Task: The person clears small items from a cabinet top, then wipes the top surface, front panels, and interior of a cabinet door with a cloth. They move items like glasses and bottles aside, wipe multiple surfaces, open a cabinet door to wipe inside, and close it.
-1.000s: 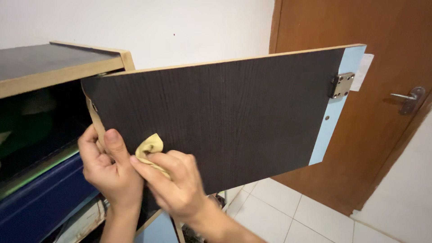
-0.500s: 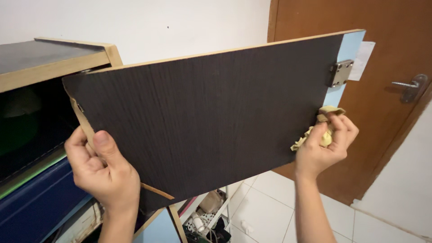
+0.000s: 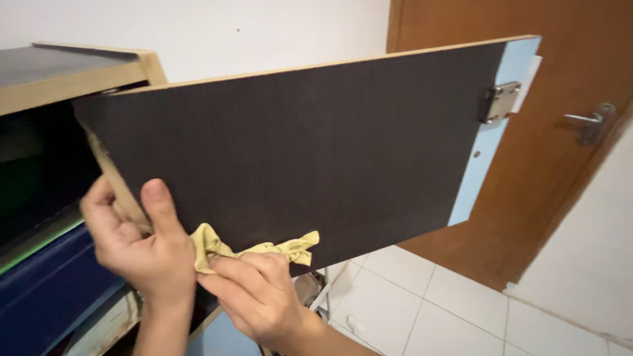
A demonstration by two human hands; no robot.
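A dark wood-grain panel (image 3: 316, 145) with a light blue end strip and a metal hinge (image 3: 499, 101) is held up tilted in front of me. My left hand (image 3: 142, 247) grips its lower left corner, thumb on the dark face. My right hand (image 3: 260, 296) presses a crumpled yellow cloth (image 3: 257, 247) against the panel's lower edge, right beside the left hand.
A cabinet (image 3: 72, 72) with a tan-edged top stands at the left, with a dark opening and a blue part below. A brown wooden door (image 3: 560, 165) with a metal handle (image 3: 587, 122) is at the right. White floor tiles (image 3: 448, 303) lie below.
My right hand has swept the yellow cloth from the panel's right end near the hinge back to the lower left, next to my left hand. The panel has shifted slightly.
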